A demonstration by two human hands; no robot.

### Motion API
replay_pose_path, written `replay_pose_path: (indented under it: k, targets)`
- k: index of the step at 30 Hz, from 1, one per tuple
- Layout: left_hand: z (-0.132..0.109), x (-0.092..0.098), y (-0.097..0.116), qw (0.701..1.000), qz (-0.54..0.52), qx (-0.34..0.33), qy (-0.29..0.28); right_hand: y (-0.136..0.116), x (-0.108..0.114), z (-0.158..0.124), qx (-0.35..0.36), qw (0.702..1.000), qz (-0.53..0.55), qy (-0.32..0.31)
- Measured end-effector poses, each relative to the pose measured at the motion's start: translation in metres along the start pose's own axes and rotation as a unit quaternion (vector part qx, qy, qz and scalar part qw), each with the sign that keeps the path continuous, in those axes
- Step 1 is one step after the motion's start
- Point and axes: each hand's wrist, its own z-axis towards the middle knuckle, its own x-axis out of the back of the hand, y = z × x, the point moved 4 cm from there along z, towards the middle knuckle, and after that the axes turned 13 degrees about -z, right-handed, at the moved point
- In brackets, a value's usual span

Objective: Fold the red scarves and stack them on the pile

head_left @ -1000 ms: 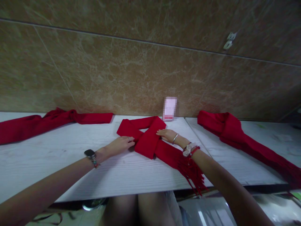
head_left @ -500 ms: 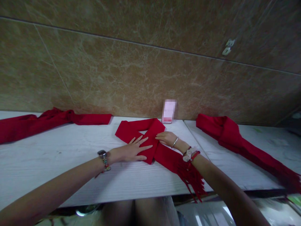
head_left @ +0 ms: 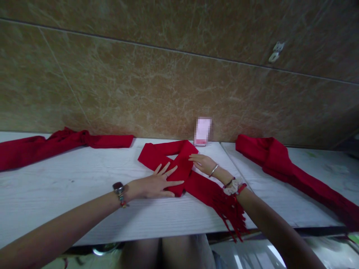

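Observation:
A red scarf (head_left: 185,162) lies crossed over itself in a loop on the white table (head_left: 112,216), its fringed end trailing toward the front edge at the right. Fingers spread, my left hand (head_left: 160,182) rests flat on the lower left of the crossing. My right hand (head_left: 204,163) is at the right side of the loop, its stretched fingertips over the scarf; whether they touch it I cannot tell. Neither hand grips anything.
Another red scarf (head_left: 56,144) lies at the left, and a third red scarf (head_left: 280,160) slants across the right side. A pixelated pink-white phone-like object (head_left: 202,131) leans on the brown tiled wall (head_left: 126,86) behind.
My right hand has shifted slightly right and up, its fingers a little more lifted. My left hand stays flat on the scarf, whose shape looks the same.

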Motion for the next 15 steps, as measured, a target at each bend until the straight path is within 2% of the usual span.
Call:
replay_pose_path:
  k: [4, 6, 8, 10, 12, 15]
  targets:
    - [0.000, -0.004, 0.000, 0.999, -0.028, -0.024, 0.005, -0.017, -0.005, 0.007, 0.017, 0.996, 0.035, -0.075]
    - [-0.001, -0.006, -0.006, 0.998, -0.044, -0.034, 0.033, -0.020, -0.006, 0.007, 0.012, 0.994, 0.038, -0.099]
    - [-0.001, -0.009, -0.014, 0.996, -0.049, -0.016, 0.070, -0.018, -0.005, 0.008, 0.002, 0.995, 0.033, -0.095]
    - [-0.001, -0.013, -0.020, 0.995, -0.038, 0.017, 0.093, -0.011, -0.002, 0.014, -0.022, 0.997, 0.019, -0.069]
    - [0.000, -0.017, -0.023, 0.995, -0.024, 0.033, 0.090, 0.003, -0.002, 0.024, -0.071, 0.996, 0.001, -0.048]
    - [0.001, -0.012, -0.030, 0.995, -0.021, 0.025, 0.093, 0.027, -0.013, 0.045, -0.162, 0.985, -0.012, -0.060]
